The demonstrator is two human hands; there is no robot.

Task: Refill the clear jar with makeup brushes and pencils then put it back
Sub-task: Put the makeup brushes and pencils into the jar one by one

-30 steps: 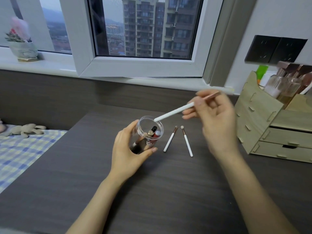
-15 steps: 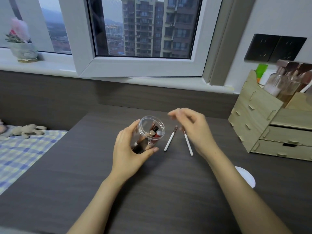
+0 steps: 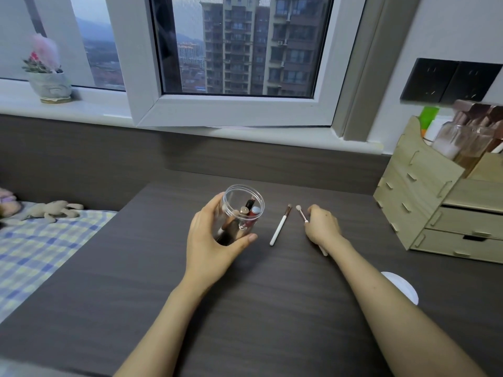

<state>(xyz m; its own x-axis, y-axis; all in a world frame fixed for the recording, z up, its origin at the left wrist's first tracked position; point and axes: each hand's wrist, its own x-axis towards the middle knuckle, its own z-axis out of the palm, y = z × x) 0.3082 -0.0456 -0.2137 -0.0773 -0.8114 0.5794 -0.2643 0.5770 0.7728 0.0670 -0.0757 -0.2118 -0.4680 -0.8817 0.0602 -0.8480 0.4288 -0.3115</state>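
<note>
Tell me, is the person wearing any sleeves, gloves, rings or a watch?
No. The left hand and right hand are bare, with no gloves. No rings or watch show on either. Both forearms are bare too, as far as the picture shows, with no sleeves, bracelets or markings. The fingernails look short and plain.

Clear jar (image 3: pixel 243 210), open and tilted, holds several pencils. Two white-handled brushes (image 3: pixel 280 225) lie just beside it, one partly hidden.
</note>
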